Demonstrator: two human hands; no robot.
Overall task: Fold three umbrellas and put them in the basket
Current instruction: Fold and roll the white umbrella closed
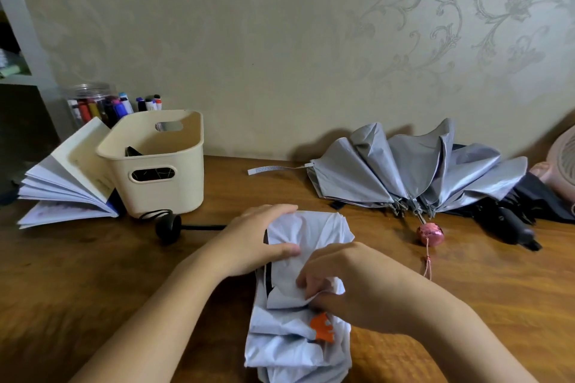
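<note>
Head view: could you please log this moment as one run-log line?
step: folding white umbrella | left hand: holds canopy | right hand: pinches fold | silver umbrella, black umbrella: loose on table | basket: far left

Three umbrellas point(300, 348) point(413, 171) point(516, 222), one basket point(186, 193)

On the wooden table point(93, 274) a white umbrella point(298, 345) lies bunched up, its black handle point(168, 227) pointing left. The left hand point(252, 246) grips its far end and the right hand point(348, 283) pinches a fold near the middle. A cream basket point(161, 186) stands to the left beside an open book point(62, 183). To the right sprawls a grey umbrella point(404, 177), a black umbrella point(513, 221) just behind it.
</note>
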